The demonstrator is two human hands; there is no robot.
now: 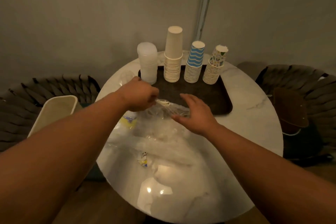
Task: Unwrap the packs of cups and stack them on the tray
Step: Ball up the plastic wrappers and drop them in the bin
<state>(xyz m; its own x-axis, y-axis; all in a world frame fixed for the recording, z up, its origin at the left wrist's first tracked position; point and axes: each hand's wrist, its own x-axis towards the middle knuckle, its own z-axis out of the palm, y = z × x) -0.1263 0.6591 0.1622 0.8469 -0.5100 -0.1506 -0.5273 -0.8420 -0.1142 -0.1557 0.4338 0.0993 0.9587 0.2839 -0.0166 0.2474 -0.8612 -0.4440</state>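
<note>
Clear plastic wrapping [163, 112] lies crumpled at the near edge of the dark tray [209, 100], its twisted end pinched in the left hand [140, 96], apparently to pull it away; the right hand [196, 112] hovers over it with fingers spread and relaxed. Four stacks already stand along the tray's far side: translucent cups [147, 63], plain paper cups [173, 56], blue-striped cups [194, 63] and leaf-print cups [215, 67]. More wrappers [154, 147] litter the marble table [254, 123].

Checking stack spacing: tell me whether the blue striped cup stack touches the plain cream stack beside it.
Apart. The head view shows dark tray between the blue striped stack and the plain cream stack, top to base.
</note>
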